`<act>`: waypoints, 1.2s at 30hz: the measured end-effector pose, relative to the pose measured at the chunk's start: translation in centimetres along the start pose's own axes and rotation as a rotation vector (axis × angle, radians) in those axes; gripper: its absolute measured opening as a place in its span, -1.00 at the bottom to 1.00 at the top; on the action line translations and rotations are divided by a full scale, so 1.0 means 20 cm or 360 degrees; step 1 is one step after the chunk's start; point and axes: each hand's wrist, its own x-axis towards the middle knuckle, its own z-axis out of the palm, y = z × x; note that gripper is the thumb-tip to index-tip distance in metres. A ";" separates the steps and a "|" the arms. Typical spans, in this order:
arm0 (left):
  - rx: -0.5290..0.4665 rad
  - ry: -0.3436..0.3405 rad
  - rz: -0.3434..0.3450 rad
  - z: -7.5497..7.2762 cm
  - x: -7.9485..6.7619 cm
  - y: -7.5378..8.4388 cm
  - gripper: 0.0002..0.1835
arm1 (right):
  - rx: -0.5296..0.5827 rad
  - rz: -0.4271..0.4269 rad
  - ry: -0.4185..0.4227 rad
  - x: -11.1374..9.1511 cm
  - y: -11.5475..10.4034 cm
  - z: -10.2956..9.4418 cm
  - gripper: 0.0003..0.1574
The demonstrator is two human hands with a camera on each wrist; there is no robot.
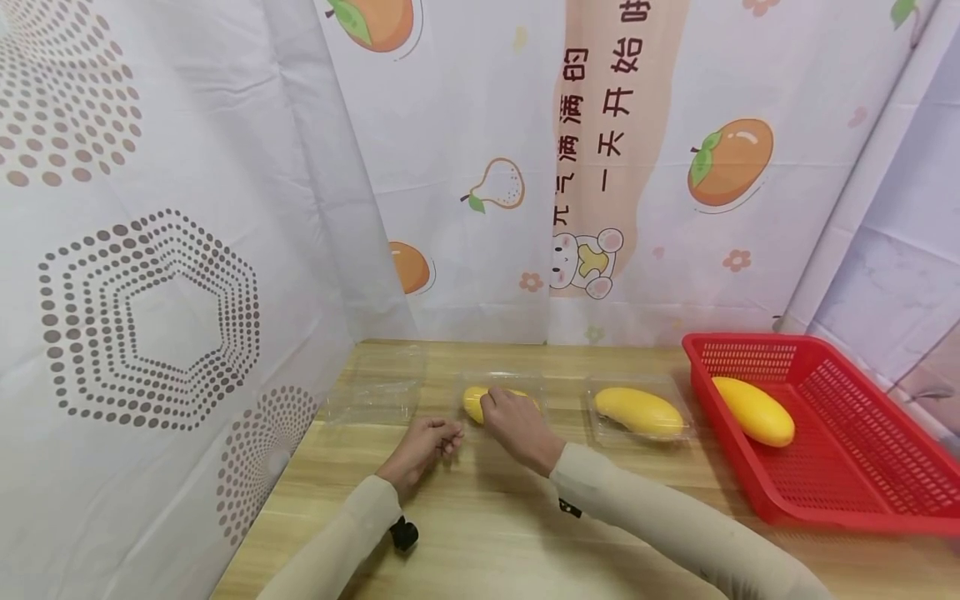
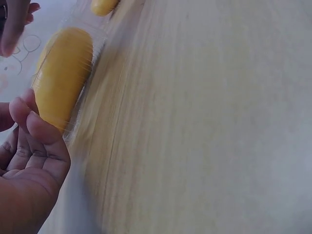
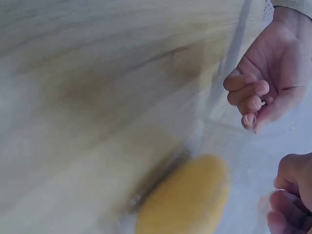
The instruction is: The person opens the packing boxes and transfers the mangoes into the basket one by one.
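A yellow mango (image 1: 474, 405) lies in a clear plastic tray (image 1: 546, 407) at mid-table, under fine clear creases in the left wrist view. My right hand (image 1: 517, 429) is above this mango with bent fingers and hides part of it. To the left, my left hand (image 1: 422, 450) has its fingers curled towards the thumb beside the tray's near left corner. A small pale bit shows between those fingers in the right wrist view. Whether either hand pinches clear plastic cannot be made out. The mango (image 3: 187, 200) looks blurred in the right wrist view.
Another clear tray (image 1: 375, 408) stands at the left. A second mango (image 1: 637, 411) lies in a clear tray at right. Beyond it stands a red basket (image 1: 750, 467) holding a third mango (image 1: 757, 412). Printed curtains (image 1: 465, 275) hang behind and at left.
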 end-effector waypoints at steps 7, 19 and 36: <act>0.0001 0.0015 -0.0005 0.00 0.01 0.00 -0.67 | 0.0047 -0.0001 0.0143 0.04 0.09 -0.02 -0.86; 0.0006 0.0026 -0.0024 0.00 0.01 0.01 -0.67 | 0.0325 0.0107 0.0135 -0.03 0.23 -0.07 -0.83; -0.0005 0.0033 -0.0009 0.00 -0.01 0.01 -0.67 | 0.0413 0.0251 0.0195 -0.03 0.43 -0.13 -0.84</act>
